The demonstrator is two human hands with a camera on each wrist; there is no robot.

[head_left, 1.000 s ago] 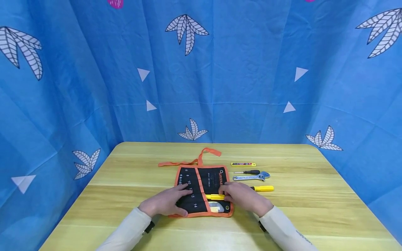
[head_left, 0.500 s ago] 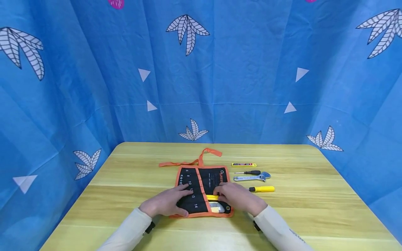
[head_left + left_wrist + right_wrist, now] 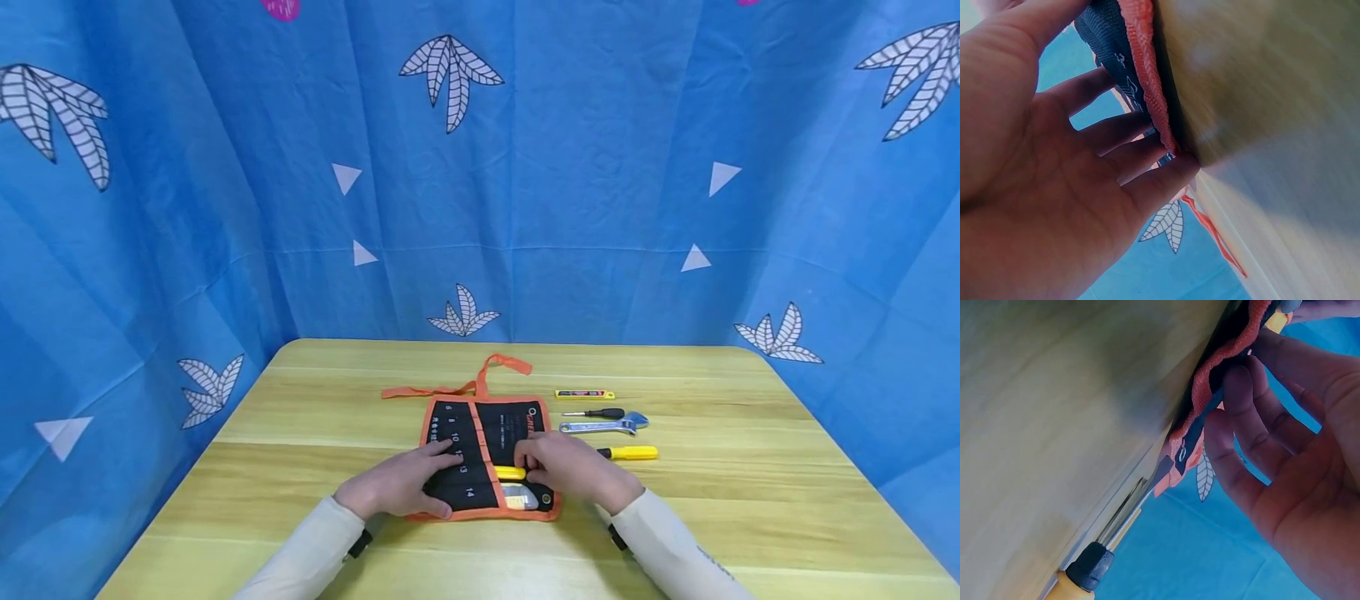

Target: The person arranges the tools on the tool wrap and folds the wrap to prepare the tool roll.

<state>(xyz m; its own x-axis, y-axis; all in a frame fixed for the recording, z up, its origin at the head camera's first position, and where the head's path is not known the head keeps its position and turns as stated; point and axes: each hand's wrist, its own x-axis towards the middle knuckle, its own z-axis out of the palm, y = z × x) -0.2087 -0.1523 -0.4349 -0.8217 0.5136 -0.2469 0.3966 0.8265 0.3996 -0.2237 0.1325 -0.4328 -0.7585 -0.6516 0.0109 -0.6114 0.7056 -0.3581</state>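
Blue curtain (image 3: 600, 167) fills the upper half of the frame; wooden table (image 3: 750, 458) spreads across the lower half. Black tool pouch (image 3: 498, 425), orange-edged, lies open and flat at lower centre, ties trailing above it.

Left hand (image 3: 397, 483): lower centre, fingers loosely spread across the pouch's left panel, grasping nothing. Right hand (image 3: 573, 467): on the pouch's right panel, fingers curled at the end of a yellow handle; looks like a pinch, firmness can't be told.

Right of the pouch, well within the frame's right half: wrench (image 3: 600, 426), yellow screwdriver (image 3: 633, 452), small black screwdriver (image 3: 603, 413), flat yellow pack (image 3: 585, 394).

Grey-and-yellow tool (image 3: 519, 497) sits in the lowest pocket. Just above it, the yellow handle (image 3: 508, 472) lies partly in its own pocket.

Step in hand, my reading: seating that handle. Next move calls for a straight push leftward, left palm steadying the cloth, then letting go.
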